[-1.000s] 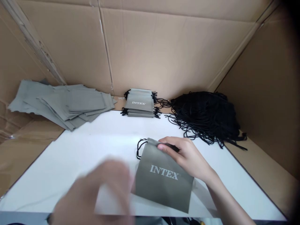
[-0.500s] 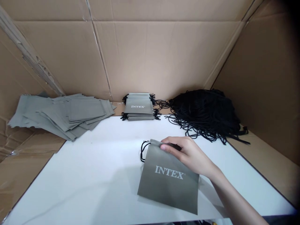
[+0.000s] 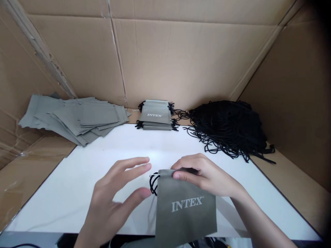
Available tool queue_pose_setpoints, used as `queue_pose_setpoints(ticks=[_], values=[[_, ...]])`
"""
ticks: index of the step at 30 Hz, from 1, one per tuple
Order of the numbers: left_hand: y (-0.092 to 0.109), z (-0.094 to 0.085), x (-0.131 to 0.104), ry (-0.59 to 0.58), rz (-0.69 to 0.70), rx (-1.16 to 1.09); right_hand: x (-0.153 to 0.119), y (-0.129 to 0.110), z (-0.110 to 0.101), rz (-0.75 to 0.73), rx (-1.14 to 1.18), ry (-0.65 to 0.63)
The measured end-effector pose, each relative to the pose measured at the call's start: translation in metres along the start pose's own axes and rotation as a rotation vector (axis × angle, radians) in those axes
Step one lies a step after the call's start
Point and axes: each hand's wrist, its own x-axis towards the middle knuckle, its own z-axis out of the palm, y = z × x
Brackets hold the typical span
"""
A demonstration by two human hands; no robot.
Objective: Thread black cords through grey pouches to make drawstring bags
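A grey drawstring bag (image 3: 184, 217) printed INTEX hangs from my right hand (image 3: 204, 175), whose thumb and fingers pinch its top edge near the front of the table. Loops of black cord (image 3: 153, 186) stick out from the bag's upper left corner, with a thin pale metal piece (image 3: 154, 175) showing beside them. To the left of those loops is my left hand (image 3: 116, 193), fingers and thumb spread apart with nothing between them. Its thumb tip comes very near the cord; whether they touch I cannot tell.
Loose grey bags (image 3: 74, 117) are piled at the back left. Stacked INTEX bags with black cord ends (image 3: 156, 119) sit at the back centre. A heap of black cords (image 3: 230, 127) lies at the back right. Cardboard walls (image 3: 181, 58) surround the white table (image 3: 124, 144).
My left hand has come into view from the lower left, open beside the cord loops. My right hand has brought the bag slightly lower and turned it more upright.
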Motion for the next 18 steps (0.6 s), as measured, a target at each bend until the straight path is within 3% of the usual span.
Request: queue_pose_setpoints(ticks=[3,5,10,18], values=[[0.001,0.004,0.034,-0.072,0.01,-0.111,0.001,-0.002,-0.001,-0.018,-0.034,0.01],[0.0,0.005,0.045,-0.114,-0.04,-0.129,0.002,-0.004,-0.001,-0.023,-0.061,0.021],[-0.002,-0.002,0.052,-0.21,-0.185,-0.097,0.004,-0.006,0.0,-0.003,-0.087,0.067],[-0.004,-0.008,0.069,-0.26,-0.103,0.125,0.01,-0.009,0.002,-0.002,-0.17,0.104]])
